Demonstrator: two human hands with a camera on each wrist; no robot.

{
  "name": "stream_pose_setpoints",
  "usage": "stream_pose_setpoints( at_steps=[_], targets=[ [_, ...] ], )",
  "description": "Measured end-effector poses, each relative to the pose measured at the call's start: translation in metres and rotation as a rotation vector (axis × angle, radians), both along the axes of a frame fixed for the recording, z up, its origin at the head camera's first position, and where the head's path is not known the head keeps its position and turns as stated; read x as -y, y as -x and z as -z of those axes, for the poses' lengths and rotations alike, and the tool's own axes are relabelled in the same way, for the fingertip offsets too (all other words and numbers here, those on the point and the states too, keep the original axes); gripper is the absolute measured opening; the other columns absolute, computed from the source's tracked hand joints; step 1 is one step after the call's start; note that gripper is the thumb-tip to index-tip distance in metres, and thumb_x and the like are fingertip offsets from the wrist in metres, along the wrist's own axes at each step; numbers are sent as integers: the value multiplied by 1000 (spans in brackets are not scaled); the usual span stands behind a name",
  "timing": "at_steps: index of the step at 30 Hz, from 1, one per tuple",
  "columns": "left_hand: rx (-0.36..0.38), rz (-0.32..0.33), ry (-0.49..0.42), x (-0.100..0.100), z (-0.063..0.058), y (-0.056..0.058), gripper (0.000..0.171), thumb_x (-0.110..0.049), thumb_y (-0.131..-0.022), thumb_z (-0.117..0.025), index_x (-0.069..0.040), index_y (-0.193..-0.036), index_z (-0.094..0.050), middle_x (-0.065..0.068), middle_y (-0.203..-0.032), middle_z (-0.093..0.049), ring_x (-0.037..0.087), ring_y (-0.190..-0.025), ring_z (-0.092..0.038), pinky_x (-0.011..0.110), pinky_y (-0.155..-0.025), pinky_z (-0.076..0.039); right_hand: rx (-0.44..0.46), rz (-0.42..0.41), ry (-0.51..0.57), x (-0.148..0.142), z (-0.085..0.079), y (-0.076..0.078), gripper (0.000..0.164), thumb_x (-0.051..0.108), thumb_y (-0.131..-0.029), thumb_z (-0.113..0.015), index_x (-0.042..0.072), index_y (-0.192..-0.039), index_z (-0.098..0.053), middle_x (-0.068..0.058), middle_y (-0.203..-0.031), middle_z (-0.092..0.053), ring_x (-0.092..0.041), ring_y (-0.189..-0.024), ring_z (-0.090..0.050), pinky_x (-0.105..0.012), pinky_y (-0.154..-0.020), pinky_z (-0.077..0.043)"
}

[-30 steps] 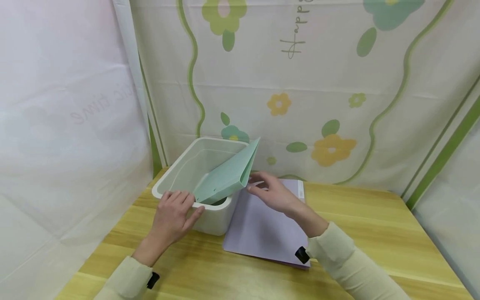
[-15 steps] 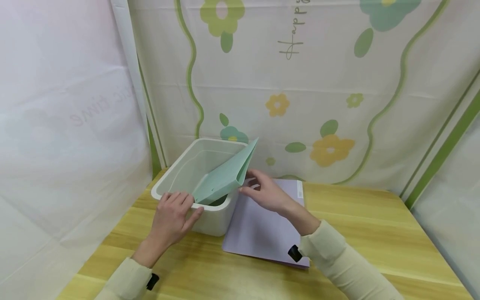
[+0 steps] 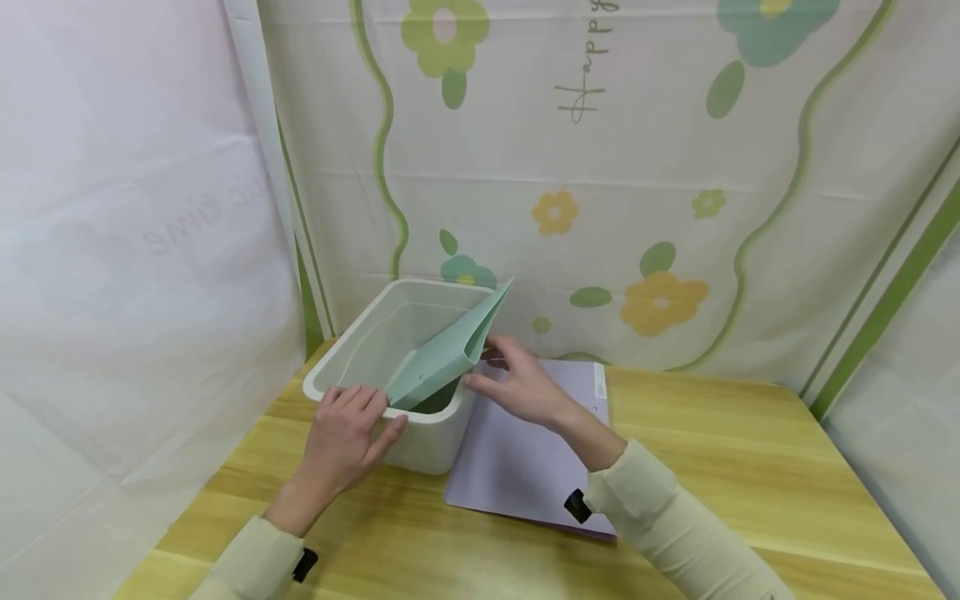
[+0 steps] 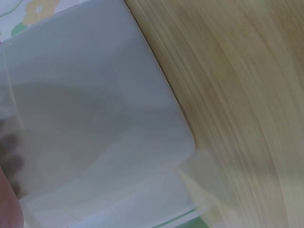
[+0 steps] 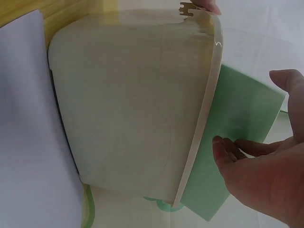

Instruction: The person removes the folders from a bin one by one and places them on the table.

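Observation:
A mint-green folder [image 3: 442, 354] leans diagonally in a white plastic bin [image 3: 420, 446], its upper end sticking out over the right rim and its edges slightly spread. My left hand [image 3: 348, 433] grips the bin's near rim, fingers over the edge and thumb outside. In the left wrist view the bin's wall [image 4: 95, 118] fills much of the picture. Beside the folder's outer face is my right hand [image 3: 525, 387], loosely curved. The right wrist view has its fingertips against or very close to the green folder [image 5: 247, 102], with the thumb apart near a corner.
A purple folder [image 3: 525, 467] with a white label lies flat on the wooden table [image 3: 712, 467], right beside the bin. Behind the table hangs a flower-printed curtain [image 3: 480, 150]. A pale fabric wall [image 3: 135, 292] stands at the left.
My right hand has moved left toward the bin. The green folder's raised end has shifted slightly left and its lower corner has dropped a little. The left hand stays on the rim.

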State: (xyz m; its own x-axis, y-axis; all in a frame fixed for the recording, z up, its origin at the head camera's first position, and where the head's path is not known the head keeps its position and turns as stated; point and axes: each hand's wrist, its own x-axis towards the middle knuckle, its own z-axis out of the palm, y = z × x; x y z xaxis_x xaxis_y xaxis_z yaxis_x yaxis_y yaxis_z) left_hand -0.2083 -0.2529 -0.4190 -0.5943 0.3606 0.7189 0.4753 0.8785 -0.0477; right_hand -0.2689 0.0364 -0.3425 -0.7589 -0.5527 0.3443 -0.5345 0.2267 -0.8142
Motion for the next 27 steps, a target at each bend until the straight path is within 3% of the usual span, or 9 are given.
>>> stream_pose_setpoints(
  at_steps=[7, 18, 27],
  targets=[
    [-10, -8, 9, 1, 1, 1, 54, -59, -105, -34, -13, -81, -49, 0, -75, -50, 24, -73, -55, 41, -72, -40, 34, -27, 21, 6, -2, 0, 65, 19, -93, -75, 3, -148, -45, -13, -146, -47, -29, -137, -49, -48, -117, -34],
    [-7, -9, 8, 0, 0, 1, 54, -59, -105, -34, -13, -83, -50, 1, -75, -51, 24, -74, -55, 42, -73, -40, 40, -37, 45, 13, -5, -2, 72, 21, -92, -76, 8, -152, -40, -15, -152, -44, -32, -141, -45, -50, -117, -33],
    [-19, -11, 17, -1, 0, 0, 57, -60, -106, -30, -12, -81, -48, 1, -75, -49, 25, -73, -53, 43, -74, -41, 46, -3, 29, 22, -6, -4, 81, 26, -90, -78, 8, -155, -34, -10, -154, -41, -29, -142, -43, -49, -119, -31]
  ],
)
